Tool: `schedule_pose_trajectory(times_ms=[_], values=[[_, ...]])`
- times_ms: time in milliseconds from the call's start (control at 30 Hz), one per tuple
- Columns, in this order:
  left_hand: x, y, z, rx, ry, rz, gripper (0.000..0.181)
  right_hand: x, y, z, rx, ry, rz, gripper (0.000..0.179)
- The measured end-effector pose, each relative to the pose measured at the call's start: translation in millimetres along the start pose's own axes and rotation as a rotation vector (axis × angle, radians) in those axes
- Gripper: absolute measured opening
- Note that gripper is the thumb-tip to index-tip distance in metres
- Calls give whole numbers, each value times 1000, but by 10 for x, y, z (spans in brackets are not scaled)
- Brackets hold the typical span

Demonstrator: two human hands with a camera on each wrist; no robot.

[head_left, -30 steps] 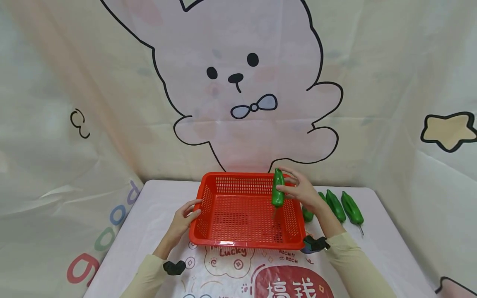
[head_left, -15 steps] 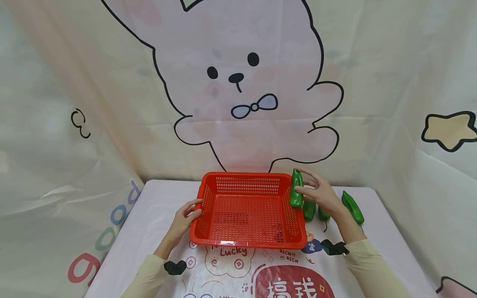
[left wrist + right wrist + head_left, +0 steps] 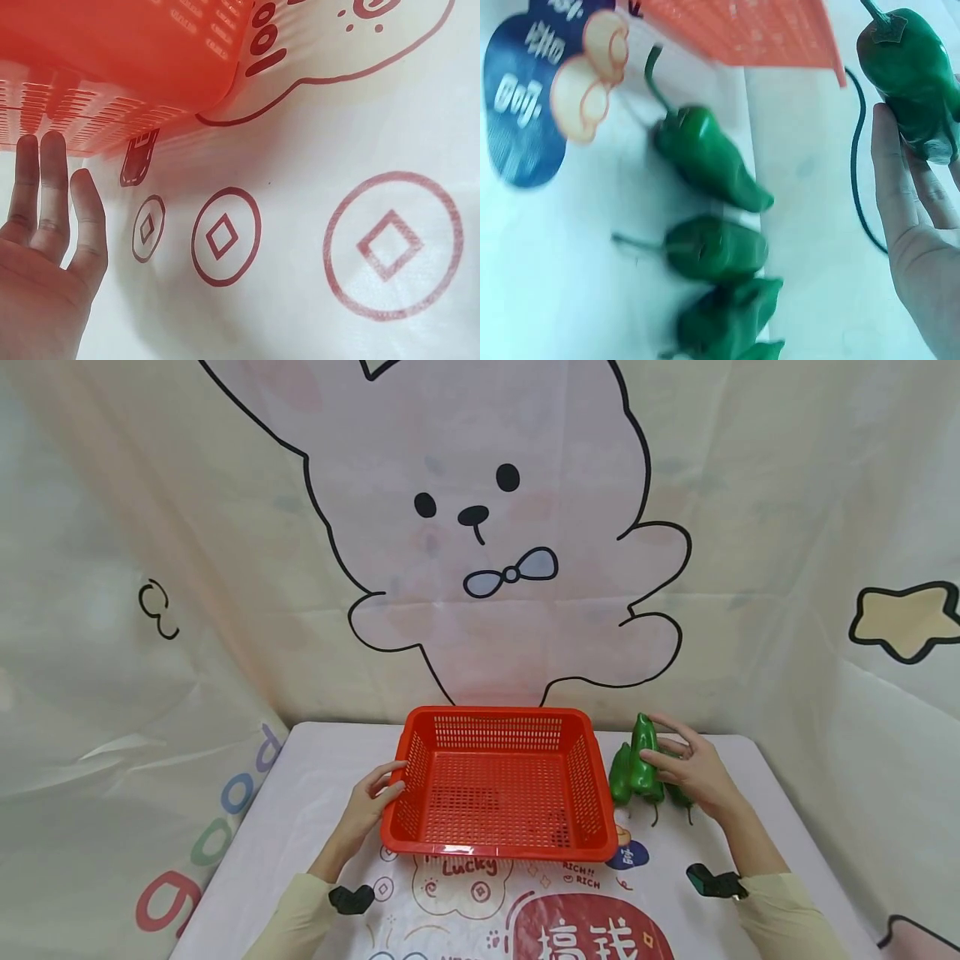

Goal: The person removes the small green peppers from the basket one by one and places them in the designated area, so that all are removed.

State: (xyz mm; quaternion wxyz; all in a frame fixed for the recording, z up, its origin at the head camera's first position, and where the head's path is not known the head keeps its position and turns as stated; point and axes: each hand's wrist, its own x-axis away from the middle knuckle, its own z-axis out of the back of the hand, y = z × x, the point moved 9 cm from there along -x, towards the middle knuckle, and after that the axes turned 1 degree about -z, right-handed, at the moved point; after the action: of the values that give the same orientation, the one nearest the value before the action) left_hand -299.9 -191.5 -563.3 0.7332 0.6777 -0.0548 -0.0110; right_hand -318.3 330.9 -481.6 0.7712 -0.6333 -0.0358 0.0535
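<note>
My right hand pinches a glossy green chili pepper between thumb and fingers, raised upright, its stem pointing down, to the right of the red basket. Up close in the right wrist view, the pepper's stem end faces the camera. Another green pepper lies near the basket's right side, and one more is partly covered by the right hand. At the basket's left rim rests my left hand. Its fingers are straight and touch the basket's wall in the left wrist view.
Several green peppers lie in a row on the table in the right wrist view. A white printed cloth covers the table. A curtain with a cartoon animal hangs behind, and side sheets flank the table.
My right hand has carried the pepper to the right and slightly down, from over the basket to beside the other peppers. The left hand and basket stay in place.
</note>
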Motion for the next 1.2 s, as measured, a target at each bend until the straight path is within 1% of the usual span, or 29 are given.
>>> schedule_pose_trajectory(times_ms=[167, 333, 433, 567, 667, 767, 833, 933, 1200], values=[[5, 1, 0, 6, -3, -3, 49, 105, 77, 185, 8, 27, -25, 70], [8, -11, 12, 8, 2, -12, 49, 193, 126, 357, 20, 47, -19, 67], [6, -19, 11, 6, 6, -13, 49, 244, 174, 464, 54, 57, -16, 66], [2, -32, 8, 4, 9, -8, 48, 303, 277, 610, 81, 58, -36, 66], [-6, -38, 6, -2, 9, -8, 45, 338, 364, 737, 117, 66, -45, 60], [-13, -39, 7, -10, 7, -10, 43, 369, 434, 849, 165, 71, -40, 53], [-10, -36, 7, -8, 8, -10, 43, 387, 471, 916, 178, 69, -36, 49], [-6, -35, 4, -7, 8, -11, 44, 410, 524, 1008, 159, 70, -39, 47], [-18, -27, -8, 7, -4, -19, 45, 450, 678, 1267, 199, 130, -61, 46]])
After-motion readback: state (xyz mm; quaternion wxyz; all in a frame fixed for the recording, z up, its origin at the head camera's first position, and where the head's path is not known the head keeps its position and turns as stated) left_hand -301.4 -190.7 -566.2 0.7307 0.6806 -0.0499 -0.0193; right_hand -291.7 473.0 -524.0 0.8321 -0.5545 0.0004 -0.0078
